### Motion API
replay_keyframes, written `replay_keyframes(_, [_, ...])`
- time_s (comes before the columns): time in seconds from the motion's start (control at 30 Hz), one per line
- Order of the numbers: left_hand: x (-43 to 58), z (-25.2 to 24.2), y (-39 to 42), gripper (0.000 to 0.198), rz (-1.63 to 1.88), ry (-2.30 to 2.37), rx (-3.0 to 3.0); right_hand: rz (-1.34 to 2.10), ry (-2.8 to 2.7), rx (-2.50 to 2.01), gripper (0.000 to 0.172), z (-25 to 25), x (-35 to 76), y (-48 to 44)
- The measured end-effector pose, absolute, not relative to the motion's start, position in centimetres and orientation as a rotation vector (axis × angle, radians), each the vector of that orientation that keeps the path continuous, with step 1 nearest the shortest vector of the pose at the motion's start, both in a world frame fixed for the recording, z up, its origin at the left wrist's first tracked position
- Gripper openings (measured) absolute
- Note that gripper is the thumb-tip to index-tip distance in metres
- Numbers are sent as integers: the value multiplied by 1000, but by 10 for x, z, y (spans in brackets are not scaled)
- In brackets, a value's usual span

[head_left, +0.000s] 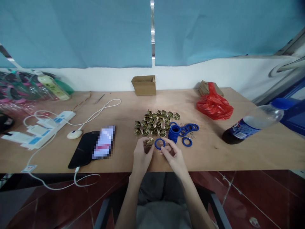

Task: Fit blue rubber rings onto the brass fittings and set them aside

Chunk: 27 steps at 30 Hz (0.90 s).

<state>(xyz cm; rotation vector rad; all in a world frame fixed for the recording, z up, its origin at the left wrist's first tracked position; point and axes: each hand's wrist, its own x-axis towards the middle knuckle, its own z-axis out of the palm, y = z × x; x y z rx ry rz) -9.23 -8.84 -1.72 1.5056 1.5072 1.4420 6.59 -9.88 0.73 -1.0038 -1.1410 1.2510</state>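
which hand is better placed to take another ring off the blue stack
Probably the right hand: it is close beside the stack, though it holds a blue ring. The left hand is farther off, holding a brass-coloured piece.

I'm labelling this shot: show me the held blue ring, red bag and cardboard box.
Held blue ring [155, 144], head view: left side of band.
Red bag [214, 107], head view: crumpled body.
Cardboard box [145, 88], head view: front face.
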Motion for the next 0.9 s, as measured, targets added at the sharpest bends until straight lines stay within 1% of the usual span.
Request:
replay_keyframes(0.07, [-89,-17,-88,29,1456,1467,1434,1259,-1092,-980,40,12,66,-103])
replay_keyframes(0.13, [-87,-15,-89,33,1447,1394,1313,1275,-1082,-952,39,14,66,-106])
replay_keyframes(0.23, [-82,-11,-93,38,1405,1255,1137,1308,-1139,-888,35,12,64,-107])
replay_keyframes(0.37, [-80,-5,-96,40,1340,1186,1030,1246,-1245,-923,32,6,61,-104])
replay_keyframes(0.53, [-90,2,-96,40,1287,1112,1007,1194,-1354,-1036,37,0,60,-101])
replay_keyframes(0.7, [-101,5,-101,41,1195,1019,1043,1102,-1397,-1129,38,4,61,-102])
replay_keyframes(0.83, [-102,7,-104,40,1175,1062,1027,1095,-1438,-1182,38,10,61,-104])
replay_keyframes(0.9, [-100,9,-105,43,1189,1104,1022,1118,-1459,-1208,37,13,61,-105])
